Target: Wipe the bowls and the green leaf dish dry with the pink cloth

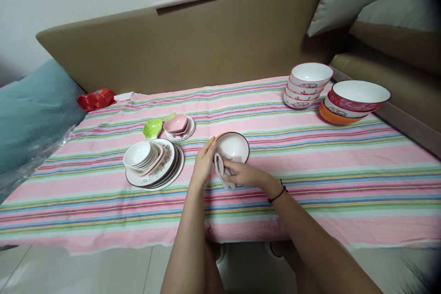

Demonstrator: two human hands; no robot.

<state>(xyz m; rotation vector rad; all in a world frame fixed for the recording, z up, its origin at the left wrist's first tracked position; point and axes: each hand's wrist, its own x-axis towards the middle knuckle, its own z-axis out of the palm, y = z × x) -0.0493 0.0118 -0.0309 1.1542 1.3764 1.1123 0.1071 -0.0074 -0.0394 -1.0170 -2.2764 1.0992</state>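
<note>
In the middle of the striped cloth is a bowl [237,144], white inside with a dark rim and a bit of orange outside at its left. My left hand [204,161] grips the bowl's left edge, fingers along its outer side. My right hand [245,173] is closed on a pale cloth [222,172] and presses it at the bowl's near left rim. Part of the cloth hides the bowl's near wall. A dark cord circles my right wrist.
Left of my hands stand stacked plates [156,179] topped with small white bowls [137,152]. Behind them are a green leaf-shaped dish [152,127] and a pink bowl [175,123] on saucers. At right stand stacked white bowls [312,73] and larger bowls [360,91]. A red bundle [97,99] lies far left.
</note>
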